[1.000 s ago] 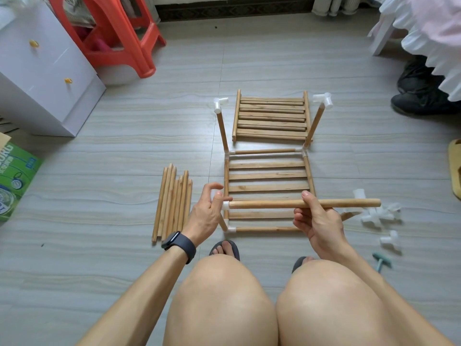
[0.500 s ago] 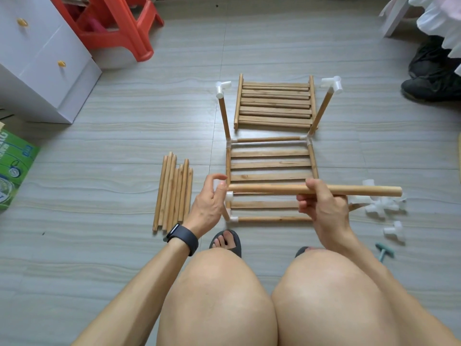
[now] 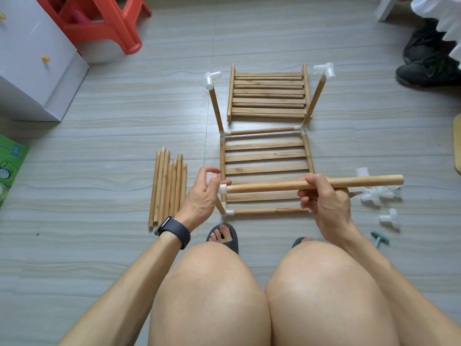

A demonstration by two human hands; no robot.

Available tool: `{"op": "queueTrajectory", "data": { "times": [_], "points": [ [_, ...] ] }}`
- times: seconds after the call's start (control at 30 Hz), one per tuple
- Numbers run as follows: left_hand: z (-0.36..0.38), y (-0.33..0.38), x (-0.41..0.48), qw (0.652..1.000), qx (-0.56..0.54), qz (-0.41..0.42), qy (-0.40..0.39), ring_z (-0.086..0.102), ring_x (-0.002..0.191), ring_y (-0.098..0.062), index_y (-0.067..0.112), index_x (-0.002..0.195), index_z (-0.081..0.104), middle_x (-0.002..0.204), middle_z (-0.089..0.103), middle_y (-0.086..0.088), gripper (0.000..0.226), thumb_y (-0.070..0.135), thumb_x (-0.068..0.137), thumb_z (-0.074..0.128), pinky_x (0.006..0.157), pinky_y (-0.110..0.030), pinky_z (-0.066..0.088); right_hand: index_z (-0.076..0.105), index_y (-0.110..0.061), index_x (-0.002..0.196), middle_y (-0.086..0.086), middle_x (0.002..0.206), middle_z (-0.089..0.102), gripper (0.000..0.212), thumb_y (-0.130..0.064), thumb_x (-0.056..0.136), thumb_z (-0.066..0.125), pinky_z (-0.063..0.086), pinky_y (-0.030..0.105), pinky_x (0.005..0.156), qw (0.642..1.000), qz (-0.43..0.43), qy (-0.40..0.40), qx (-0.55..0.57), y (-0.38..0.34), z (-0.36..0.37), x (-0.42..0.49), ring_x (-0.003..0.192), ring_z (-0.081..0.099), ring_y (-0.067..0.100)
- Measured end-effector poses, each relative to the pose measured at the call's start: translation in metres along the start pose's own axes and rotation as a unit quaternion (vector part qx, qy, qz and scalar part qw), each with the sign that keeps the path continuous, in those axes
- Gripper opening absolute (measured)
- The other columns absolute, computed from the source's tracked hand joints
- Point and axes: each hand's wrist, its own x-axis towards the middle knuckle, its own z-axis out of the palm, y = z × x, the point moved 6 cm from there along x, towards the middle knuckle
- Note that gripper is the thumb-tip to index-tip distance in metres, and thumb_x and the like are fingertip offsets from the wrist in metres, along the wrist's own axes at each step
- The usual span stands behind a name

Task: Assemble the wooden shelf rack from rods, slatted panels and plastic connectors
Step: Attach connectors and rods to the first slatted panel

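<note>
My right hand [image 3: 326, 203] grips a long wooden rod [image 3: 269, 187] held level above the floor. Its left end sits in a white plastic connector [image 3: 222, 189] on top of a short upright rod of the half-built rack [image 3: 265, 156]. My left hand [image 3: 203, 196] pinches that connector with thumb and fingers. The rack's slatted panel lies framed by rods on the floor, with two upright rods at its far corners, each capped by a white connector [image 3: 212, 78]. Spare slatted panels [image 3: 268, 94] are stacked behind it.
A bundle of several loose rods [image 3: 168, 188] lies left of the rack. Loose white connectors [image 3: 376, 194] and a small teal tool [image 3: 379, 238] lie to the right. A white cabinet [image 3: 32, 68], a red stool [image 3: 99, 23] and dark shoes [image 3: 429, 61] ring the floor space.
The rod in my right hand has shifted slightly to the right while its left end stays in the connector. My left hand keeps its hold there. The camera view has tilted downward a little.
</note>
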Motion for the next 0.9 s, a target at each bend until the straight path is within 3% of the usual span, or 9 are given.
{"op": "queueTrajectory", "data": {
  "times": [0.2, 0.3, 0.4, 0.57, 0.77, 0.9],
  "points": [
    [0.0, 0.003, -0.001, 1.0, 0.004, -0.002, 0.004, 0.053, 0.08, -0.021, 0.029, 0.128, 0.043, 0.103, 0.074, 0.013, 0.03, 0.045, 0.106, 0.029, 0.066, -0.024, 0.041, 0.07, -0.003, 0.074, 0.007, 0.06, 0.061, 0.024, -0.011, 0.095, 0.06, 0.045, 0.023, 0.046, 0.997, -0.043, -0.055, -0.037, -0.016, 0.012, 0.013, 0.052, 0.054, 0.017],
    [-0.004, 0.0, 0.001, 1.0, -0.003, -0.011, 0.015, 0.061, 0.084, -0.017, 0.028, 0.128, 0.043, 0.104, 0.074, 0.011, 0.03, 0.043, 0.107, 0.029, 0.076, -0.03, 0.047, 0.071, -0.007, 0.072, 0.007, 0.063, 0.062, 0.023, -0.017, 0.093, 0.068, 0.048, 0.021, 0.047, 0.996, 0.053, -0.067, 0.0, -0.005, 0.018, 0.019, 0.053, 0.056, 0.014],
    [-0.005, -0.003, 0.003, 1.0, -0.015, -0.017, 0.019, 0.065, 0.103, -0.017, 0.03, 0.127, 0.043, 0.111, 0.074, 0.006, 0.03, 0.045, 0.107, 0.029, 0.086, -0.038, 0.047, 0.073, -0.008, 0.075, 0.01, 0.068, 0.063, 0.02, -0.02, 0.091, 0.07, 0.053, 0.02, 0.05, 0.983, 0.15, -0.092, 0.045, 0.018, 0.026, 0.014, 0.055, 0.06, 0.012],
    [-0.008, -0.005, 0.001, 0.999, -0.021, -0.025, 0.007, 0.062, 0.111, -0.013, 0.031, 0.127, 0.043, 0.114, 0.073, 0.008, 0.028, 0.044, 0.106, 0.03, 0.093, -0.038, 0.043, 0.069, -0.007, 0.083, 0.008, 0.066, 0.064, 0.014, -0.019, 0.09, 0.071, 0.054, 0.021, 0.05, 0.979, 0.177, -0.075, 0.066, 0.03, 0.033, 0.01, 0.054, 0.061, 0.01],
    [-0.012, 0.007, 0.003, 0.997, 0.048, -0.034, -0.044, 0.054, 0.122, -0.021, 0.028, 0.13, 0.042, 0.133, 0.061, 0.0, 0.026, 0.037, 0.107, 0.033, 0.101, -0.04, 0.041, 0.071, -0.006, 0.088, 0.011, 0.075, 0.068, 0.021, -0.027, 0.088, 0.073, 0.057, 0.022, 0.055, 0.97, 0.209, -0.113, 0.049, 0.028, 0.026, 0.006, 0.06, 0.064, 0.013],
    [-0.021, 0.054, 0.011, 0.979, 0.195, 0.057, 0.016, 0.045, 0.115, -0.008, 0.022, 0.135, 0.049, 0.136, 0.053, 0.001, 0.032, 0.028, 0.104, 0.043, 0.095, -0.029, 0.037, 0.072, -0.001, 0.106, 0.015, 0.101, 0.075, 0.043, -0.039, 0.089, 0.07, 0.058, 0.025, 0.066, 0.957, 0.212, -0.189, -0.059, 0.018, 0.008, -0.004, 0.074, 0.068, 0.017]
  ]
}}
